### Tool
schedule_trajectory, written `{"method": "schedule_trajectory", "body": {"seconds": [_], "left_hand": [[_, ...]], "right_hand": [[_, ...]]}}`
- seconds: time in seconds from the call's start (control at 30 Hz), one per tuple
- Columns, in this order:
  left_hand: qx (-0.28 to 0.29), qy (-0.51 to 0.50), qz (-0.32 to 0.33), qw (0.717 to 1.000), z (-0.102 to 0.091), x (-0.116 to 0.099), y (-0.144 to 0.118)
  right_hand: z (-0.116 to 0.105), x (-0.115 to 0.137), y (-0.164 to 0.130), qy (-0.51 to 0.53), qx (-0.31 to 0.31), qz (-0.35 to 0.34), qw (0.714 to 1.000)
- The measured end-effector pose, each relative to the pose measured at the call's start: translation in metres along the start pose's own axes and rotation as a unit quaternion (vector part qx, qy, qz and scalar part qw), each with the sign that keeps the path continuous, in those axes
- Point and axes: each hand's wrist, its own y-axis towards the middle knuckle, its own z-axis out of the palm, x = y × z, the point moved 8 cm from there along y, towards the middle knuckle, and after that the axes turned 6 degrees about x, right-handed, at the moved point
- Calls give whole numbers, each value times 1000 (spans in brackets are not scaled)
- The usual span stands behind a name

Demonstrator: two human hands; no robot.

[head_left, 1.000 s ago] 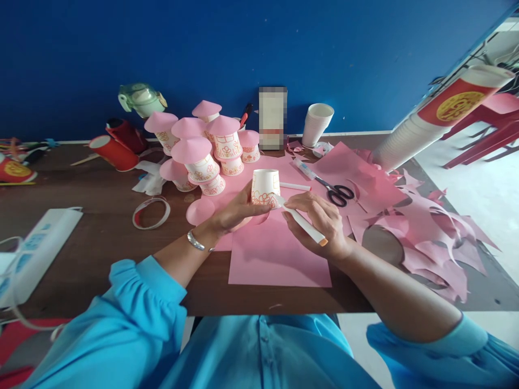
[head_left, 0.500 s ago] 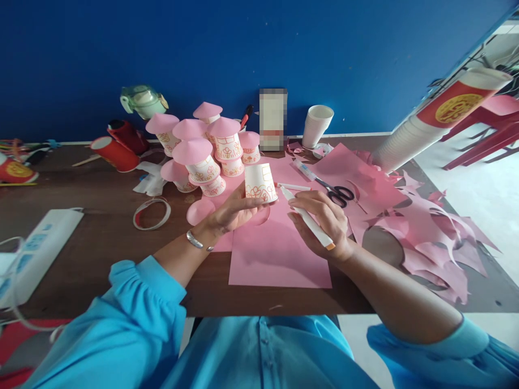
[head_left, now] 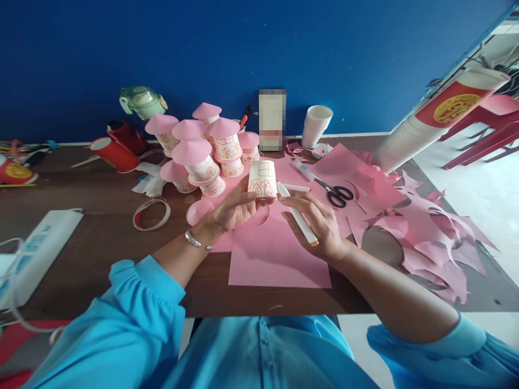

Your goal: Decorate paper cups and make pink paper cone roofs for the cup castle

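Both hands [head_left: 237,208] raised around cup [head_left: 263,179]

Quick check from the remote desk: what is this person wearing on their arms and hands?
Both arms wear bright blue sleeves gathered into cuffs and pushed up, leaving the forearms bare. The left hand has a thin silver bracelet at the wrist. The right hand shows no bracelet, ring or glove.

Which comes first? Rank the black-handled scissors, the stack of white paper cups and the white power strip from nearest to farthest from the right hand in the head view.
From the right hand:
1. Black-handled scissors, just beyond it, to its right.
2. Stack of white paper cups, farther back by the wall.
3. White power strip, far left.
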Motion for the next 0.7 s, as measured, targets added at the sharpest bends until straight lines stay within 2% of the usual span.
{"method": "schedule_trajectory", "body": {"seconds": [0.23, 0.5, 0.7], "left_hand": [[-1, 7, 13, 1000, -5, 0, -1], [-3, 3, -5, 1000, -4, 0, -1], [47, 33, -16, 998, 8, -2, -2]], "right_hand": [[-5, -4, -1, 0, -14, 9, 1000], [2, -21, -3, -19, -14, 79, 997], [3, -24, -3, -16, -23, 73, 997]]}}
